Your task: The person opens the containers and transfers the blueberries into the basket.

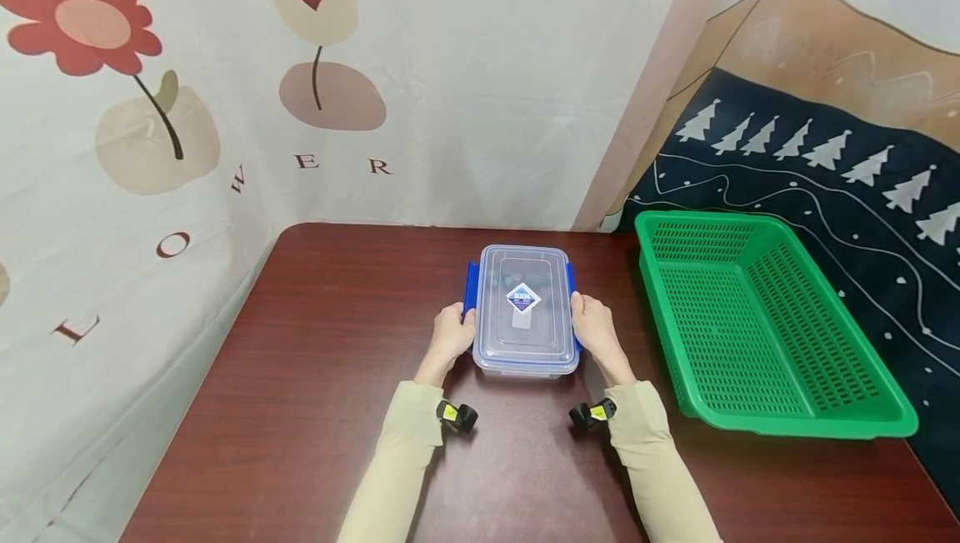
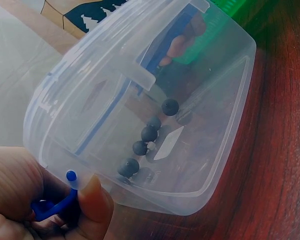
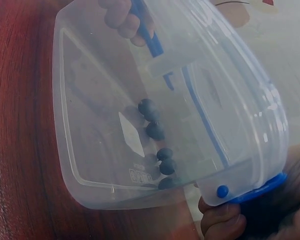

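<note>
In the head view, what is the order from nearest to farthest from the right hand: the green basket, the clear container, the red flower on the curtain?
1. Clear container: the right hand grips its right side.
2. Green basket: to the right, on the table.
3. Red flower: far upper left, on the curtain.

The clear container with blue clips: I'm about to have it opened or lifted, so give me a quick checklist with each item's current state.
1. Left hand on the left blue clip: ok.
2. Right hand on the right clip: ok.
3. Lid seated on the container: ok.
4. Clips fully latched: cannot tell.
5. Dark beads inside, loose on the bottom: ok.
6. Green basket apart from the container: ok.
</note>
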Demonstrator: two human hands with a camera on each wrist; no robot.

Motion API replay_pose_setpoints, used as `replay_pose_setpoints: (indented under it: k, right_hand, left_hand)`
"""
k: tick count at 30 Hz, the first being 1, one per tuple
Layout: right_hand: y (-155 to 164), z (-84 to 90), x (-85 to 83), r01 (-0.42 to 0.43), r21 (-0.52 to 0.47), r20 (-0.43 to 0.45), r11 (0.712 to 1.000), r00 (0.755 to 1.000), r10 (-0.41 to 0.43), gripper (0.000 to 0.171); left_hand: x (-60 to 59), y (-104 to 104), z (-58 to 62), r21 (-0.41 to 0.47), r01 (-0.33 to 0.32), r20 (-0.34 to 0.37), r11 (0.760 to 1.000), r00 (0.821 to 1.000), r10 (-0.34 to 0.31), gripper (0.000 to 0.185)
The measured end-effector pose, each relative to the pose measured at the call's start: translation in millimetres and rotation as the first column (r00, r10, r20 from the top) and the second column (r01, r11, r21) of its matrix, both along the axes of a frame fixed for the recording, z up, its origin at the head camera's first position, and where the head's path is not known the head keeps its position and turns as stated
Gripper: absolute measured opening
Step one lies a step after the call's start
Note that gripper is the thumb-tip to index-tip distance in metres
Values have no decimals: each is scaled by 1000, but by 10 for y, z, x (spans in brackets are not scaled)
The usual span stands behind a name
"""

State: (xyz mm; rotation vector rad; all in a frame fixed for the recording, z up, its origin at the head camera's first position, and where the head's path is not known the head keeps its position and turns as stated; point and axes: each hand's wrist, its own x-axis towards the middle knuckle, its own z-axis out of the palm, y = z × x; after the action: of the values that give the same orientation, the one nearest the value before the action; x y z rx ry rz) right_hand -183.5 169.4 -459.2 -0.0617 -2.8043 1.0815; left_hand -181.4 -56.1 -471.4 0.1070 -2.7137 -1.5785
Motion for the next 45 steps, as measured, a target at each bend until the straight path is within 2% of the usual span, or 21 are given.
replay_pose_setpoints:
  k: [6, 9, 11, 12, 14, 16, 18, 22, 26, 29, 31, 33, 36, 40, 45]
  right_hand:
    - [-10, -9, -27, 1, -6, 24, 1000, 1000, -1, 38]
    - [16, -63, -45, -31, -38, -7, 999, 1000, 30, 43]
    - [130, -403, -195, -19, -29, -80, 999, 997, 17, 49]
    - [165, -502, -234, -11, -29, -81, 1000, 997, 9, 50]
    - [214, -659, -283, 21, -37, -60, 999, 998, -23, 50]
    - [237, -744, -298, 77, -94, 15, 993, 997, -76, 47]
    - [154, -498, -151, 106, -175, 125, 979, 988, -85, 40]
    - [79, -300, -4, 142, -310, 194, 940, 977, -84, 37]
    - [64, -282, 31, 153, -316, 152, 937, 982, -109, 34]
    - [62, -281, 23, 172, -272, 40, 947, 985, -168, 27]
    - [56, -257, 19, 183, -250, -47, 951, 978, -201, 22]
    - [45, -219, 18, 184, -231, -109, 955, 971, -213, 20]
    - [18, -135, 35, 159, -216, -135, 963, 972, -191, 23]
    - [-5, -45, 62, 145, -198, -110, 969, 979, -169, 24]
    - [-8, 4, 75, 146, -179, -86, 973, 983, -163, 24]
  left_hand:
    - [-1, -17, -5, -7, 0, -2, 1000, 1000, 0, 25]
    - [-9, -26, -23, -5, -5, 4, 1000, 1000, 5, 25]
    - [-7, -31, -34, 3, -13, 7, 1000, 1000, 13, 25]
    - [-4, -31, -41, 3, -14, 9, 1000, 1000, 14, 25]
    - [5, -27, -54, 5, -10, 15, 1000, 1000, 10, 26]
    - [10, -19, -60, 13, -7, 20, 1000, 1000, 7, 27]
    - [8, -10, -61, 9, 4, 15, 1000, 1000, -4, 27]
    - [-17, -16, -47, 53, 4, 29, 999, 1000, -6, 25]
    - [-50, -73, -69, 191, -8, 127, 982, 992, -16, 19]
    - [-57, -122, -79, 265, -44, 177, 963, 984, -4, 24]
    - [-51, -134, -59, 214, -47, 133, 976, 991, 18, 28]
    - [-37, -123, -11, 140, -48, 56, 989, 998, 41, 29]
    - [-15, -79, 70, 20, -35, -80, 999, 996, 36, 27]
    - [-4, -2, 154, 2, -25, -151, 1000, 988, 25, 21]
    - [-23, 23, 177, -6, -39, -159, 999, 987, 38, 18]
